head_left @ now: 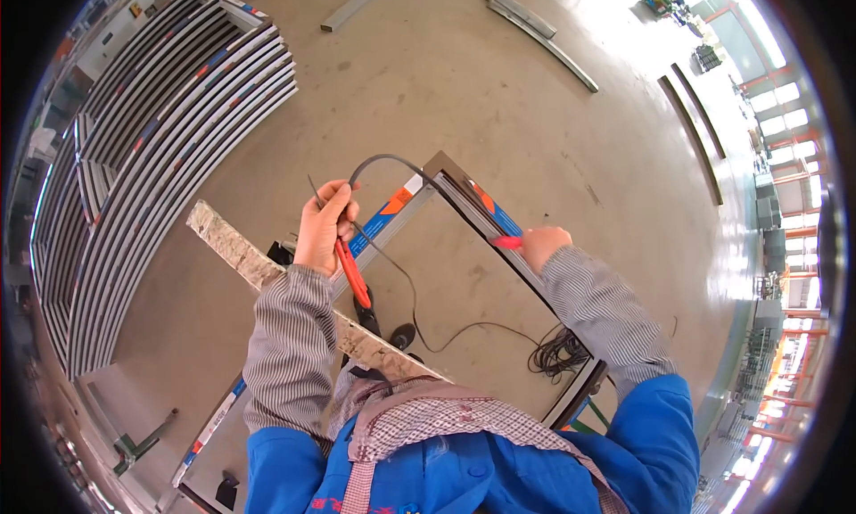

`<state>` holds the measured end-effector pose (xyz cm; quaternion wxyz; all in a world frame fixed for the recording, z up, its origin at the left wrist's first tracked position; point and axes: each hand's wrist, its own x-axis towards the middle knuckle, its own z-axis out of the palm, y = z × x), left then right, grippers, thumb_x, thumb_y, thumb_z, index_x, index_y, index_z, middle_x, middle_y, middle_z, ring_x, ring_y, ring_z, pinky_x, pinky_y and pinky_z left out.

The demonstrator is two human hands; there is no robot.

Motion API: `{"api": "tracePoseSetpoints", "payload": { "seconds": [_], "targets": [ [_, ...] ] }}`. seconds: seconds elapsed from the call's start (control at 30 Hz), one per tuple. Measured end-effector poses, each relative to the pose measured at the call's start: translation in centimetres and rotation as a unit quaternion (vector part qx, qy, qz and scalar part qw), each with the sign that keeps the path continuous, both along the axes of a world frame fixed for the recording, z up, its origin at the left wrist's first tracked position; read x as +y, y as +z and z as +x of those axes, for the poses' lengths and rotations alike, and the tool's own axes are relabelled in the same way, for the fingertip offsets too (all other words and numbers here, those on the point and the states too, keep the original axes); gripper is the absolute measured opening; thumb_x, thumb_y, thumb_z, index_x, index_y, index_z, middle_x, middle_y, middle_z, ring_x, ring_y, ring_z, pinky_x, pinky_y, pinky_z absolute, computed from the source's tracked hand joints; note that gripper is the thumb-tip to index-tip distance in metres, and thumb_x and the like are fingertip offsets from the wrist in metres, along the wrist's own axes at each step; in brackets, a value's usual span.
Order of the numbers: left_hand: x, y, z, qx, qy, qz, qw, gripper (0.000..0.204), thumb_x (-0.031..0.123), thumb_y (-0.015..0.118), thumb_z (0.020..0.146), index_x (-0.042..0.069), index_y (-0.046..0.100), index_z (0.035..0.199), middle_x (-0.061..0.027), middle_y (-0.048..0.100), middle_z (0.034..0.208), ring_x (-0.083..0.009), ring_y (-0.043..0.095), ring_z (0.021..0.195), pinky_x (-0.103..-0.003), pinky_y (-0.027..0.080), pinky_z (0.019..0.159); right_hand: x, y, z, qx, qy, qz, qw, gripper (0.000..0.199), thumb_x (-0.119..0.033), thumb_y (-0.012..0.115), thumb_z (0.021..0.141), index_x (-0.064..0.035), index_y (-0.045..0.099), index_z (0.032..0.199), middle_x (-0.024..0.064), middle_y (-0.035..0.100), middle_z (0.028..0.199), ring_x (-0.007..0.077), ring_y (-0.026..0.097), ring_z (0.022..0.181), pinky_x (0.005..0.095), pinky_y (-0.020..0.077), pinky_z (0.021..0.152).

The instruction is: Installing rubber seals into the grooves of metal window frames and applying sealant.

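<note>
We see the concrete floor [499,95] under a stack of frames [152,148] at left. Nearer, a window frame [464,202] rests on a plank [241,251]. A black gasket [383,162] arcs to its corner. Our left hand [323,224] grips the gasket and red pliers [352,273]; our right hand [542,245] is clenched on a red tool [506,242] against the frame.
</note>
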<state>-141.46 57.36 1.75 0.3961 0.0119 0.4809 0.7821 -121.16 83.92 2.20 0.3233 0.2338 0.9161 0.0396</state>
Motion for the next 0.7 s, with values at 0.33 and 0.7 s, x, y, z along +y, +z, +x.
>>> {"api": "tracePoseSetpoints", "payload": {
  "seconds": [0.33,0.7],
  "targets": [
    [1.7,-2.3,0.5,0.023,-0.005,-0.022,0.999,0.019,0.009,0.046,0.088,0.006,0.056,0.104,0.0035,0.044,0.059,-0.0017,0.03,0.044,-0.016,0.027,0.039,-1.3,-0.7,-6.6,0.071,0.0,-0.009,0.997,0.028,-0.032,0.055,0.082,-0.0054,0.06,0.091,0.0118,0.064,0.081,0.0289,0.063,0.081,0.0404,0.0497,0.069],
    [2.4,-2.5,0.4,0.018,-0.043,-0.052,0.998,0.019,0.008,0.045,0.089,0.003,0.057,0.102,0.0034,0.046,0.061,-0.0008,0.03,0.045,-0.016,0.026,0.04,-0.8,-1.1,-8.0,0.053,-0.006,-0.015,0.998,0.033,-0.035,0.05,0.086,-0.0044,0.058,0.091,0.0123,0.064,0.084,0.0283,0.062,0.082,0.0416,0.0488,0.069]
  ]
}}
